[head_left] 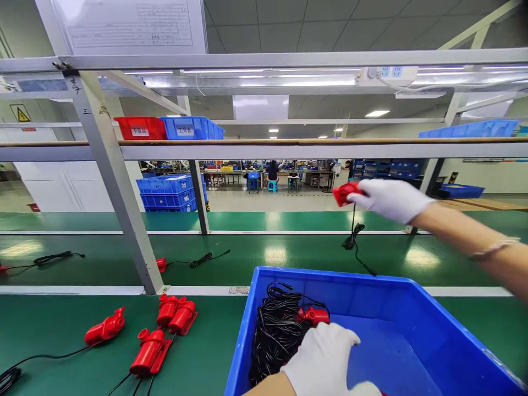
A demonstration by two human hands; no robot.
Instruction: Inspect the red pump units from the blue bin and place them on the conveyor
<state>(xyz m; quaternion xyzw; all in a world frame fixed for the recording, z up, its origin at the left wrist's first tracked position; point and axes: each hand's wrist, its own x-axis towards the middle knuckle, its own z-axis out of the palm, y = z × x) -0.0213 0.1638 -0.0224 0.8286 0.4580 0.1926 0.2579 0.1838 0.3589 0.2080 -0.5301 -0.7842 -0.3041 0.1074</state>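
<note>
My right hand (390,199), in a white glove, is closed on a small red pump (345,193) above the far side of the blue bin (388,291). The pump's bundled black cord (353,237) dangles below it. My left hand (319,355), also gloved, is low inside the bin, its visible finger and thumb apart; its other fingers are hidden. Beside it lie a heap of black cords (278,327) and a red pump in the bin (314,315). A speck of red shows by the thumb at the bottom edge.
Several red pumps (150,352) lie on the green bench (214,330) left of the bin. Behind, another corded pump (161,264) rests on a green strip. A grey metal post (119,187) and shelf beam (289,151) stand in front. Blue crates (167,192) are stacked beyond.
</note>
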